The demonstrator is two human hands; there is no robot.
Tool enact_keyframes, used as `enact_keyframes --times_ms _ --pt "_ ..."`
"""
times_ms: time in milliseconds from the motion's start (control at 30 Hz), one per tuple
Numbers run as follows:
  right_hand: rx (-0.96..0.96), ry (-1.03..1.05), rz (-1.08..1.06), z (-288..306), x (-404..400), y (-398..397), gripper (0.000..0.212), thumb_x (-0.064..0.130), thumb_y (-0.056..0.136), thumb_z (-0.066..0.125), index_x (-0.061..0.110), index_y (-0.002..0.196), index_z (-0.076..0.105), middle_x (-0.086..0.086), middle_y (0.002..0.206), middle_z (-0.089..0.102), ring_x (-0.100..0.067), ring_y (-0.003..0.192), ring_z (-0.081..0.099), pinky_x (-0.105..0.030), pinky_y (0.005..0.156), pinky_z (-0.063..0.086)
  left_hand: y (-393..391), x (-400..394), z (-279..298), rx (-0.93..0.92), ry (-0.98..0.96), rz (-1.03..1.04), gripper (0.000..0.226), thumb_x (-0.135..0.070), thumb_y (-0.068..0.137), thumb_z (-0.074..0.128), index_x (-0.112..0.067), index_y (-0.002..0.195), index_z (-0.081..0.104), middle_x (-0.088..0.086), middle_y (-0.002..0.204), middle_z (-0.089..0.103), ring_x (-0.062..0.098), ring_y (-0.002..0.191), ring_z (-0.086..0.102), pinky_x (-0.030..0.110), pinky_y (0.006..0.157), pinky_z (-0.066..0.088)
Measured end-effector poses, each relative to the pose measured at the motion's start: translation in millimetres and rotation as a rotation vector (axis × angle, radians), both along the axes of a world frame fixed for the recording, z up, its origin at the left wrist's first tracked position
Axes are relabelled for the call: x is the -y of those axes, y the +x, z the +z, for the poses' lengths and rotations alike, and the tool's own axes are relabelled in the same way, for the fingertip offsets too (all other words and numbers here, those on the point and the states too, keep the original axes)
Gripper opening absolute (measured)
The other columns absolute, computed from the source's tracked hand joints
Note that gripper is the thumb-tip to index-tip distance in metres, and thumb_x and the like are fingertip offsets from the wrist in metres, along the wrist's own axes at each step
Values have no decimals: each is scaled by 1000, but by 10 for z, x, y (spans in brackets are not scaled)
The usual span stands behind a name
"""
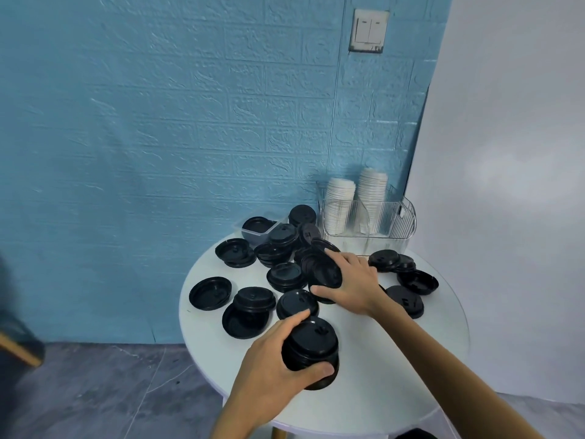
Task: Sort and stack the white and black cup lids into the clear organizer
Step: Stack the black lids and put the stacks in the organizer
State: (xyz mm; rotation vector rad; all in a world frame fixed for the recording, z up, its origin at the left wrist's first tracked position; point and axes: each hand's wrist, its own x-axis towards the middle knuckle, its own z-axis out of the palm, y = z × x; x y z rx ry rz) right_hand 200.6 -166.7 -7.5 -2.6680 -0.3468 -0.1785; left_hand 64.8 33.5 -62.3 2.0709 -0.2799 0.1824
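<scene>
My left hand [269, 359] grips a stack of black lids [311, 351], thumb curled across its near side and fingers [296, 318] wrapped round the far side, just above the white worktop [395, 375]. My right hand [351, 280] reaches beyond it, fingers spread and curled over another tilted stack of black lids [323, 270] in the middle of the pile. Loose black lids [210, 293] lie scattered to the left of and beyond both hands, some upside down. Past my right fingertips stands the clear organizer [389, 223], with two columns of white lids [340, 201] stacked inside its far compartments.
</scene>
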Motion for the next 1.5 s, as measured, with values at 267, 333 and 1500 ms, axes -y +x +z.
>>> enact_keyframes --times_ms 267,333,1500 --pt "-39 363 99 28 123 -144 84 74 78 59 61 150 18 20 131 38 -8 134 33 -45 120 19 1 2 -9 1 -15 10 88 -70 58 84 -67 136 42 -44 127 55 -16 119 54 20 104 46" --pt "-97 539 178 56 123 -318 84 66 77 68 69 145 19 19 131 40 4 130 38 -40 120 27 2 2 -8 -3 -20 10 89 -70 58 84 -66 136 43 -44 127 55 -15 119 54 21 105 47" --pt "-324 591 404 -53 -30 -969 62 35 73 64 39 132 45 10 120 42 -7 110 48 -29 90 51 -43 3 68 -16 -24 -5 79 -64 61 85 -78 125 41 -42 123 58 -11 115 59 25 99 53"
